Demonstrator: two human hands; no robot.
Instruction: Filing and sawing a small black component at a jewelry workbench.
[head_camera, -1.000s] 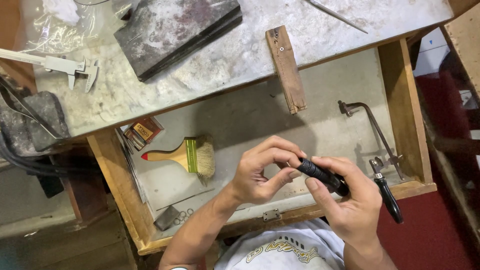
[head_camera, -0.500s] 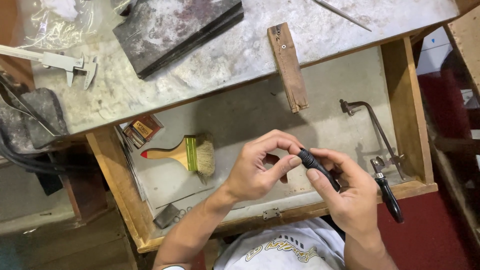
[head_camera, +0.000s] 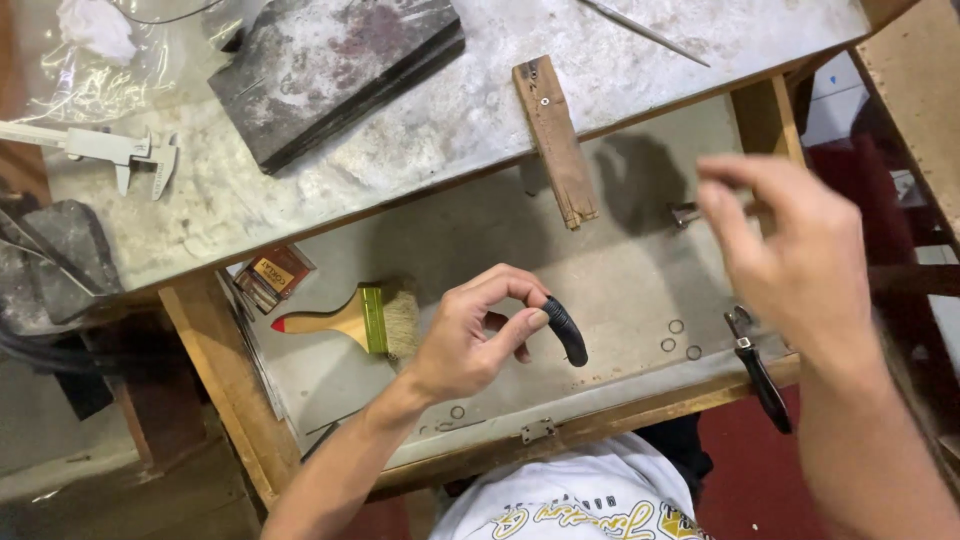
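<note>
Over the open wooden drawer (head_camera: 235, 395) the left hand (head_camera: 470, 340) pinches a short black ribbed curved piece (head_camera: 566, 331) between thumb and forefinger. The grip closes on the piece's upper end only, and the rest curves down and out to the right of the fingertips (hanging free above the drawer floor). The right hand (head_camera: 800, 265) is raised over the drawer's right part, blurred, fingers loosely spread and holding nothing. In the drawer's left part lies a flat wooden-handled paintbrush with a green band (head_camera: 350, 320). Near its right front edge lie black-handled pliers (head_camera: 760, 370), and a few small metal rings (head_camera: 677, 339) lie just left of them.
</note>
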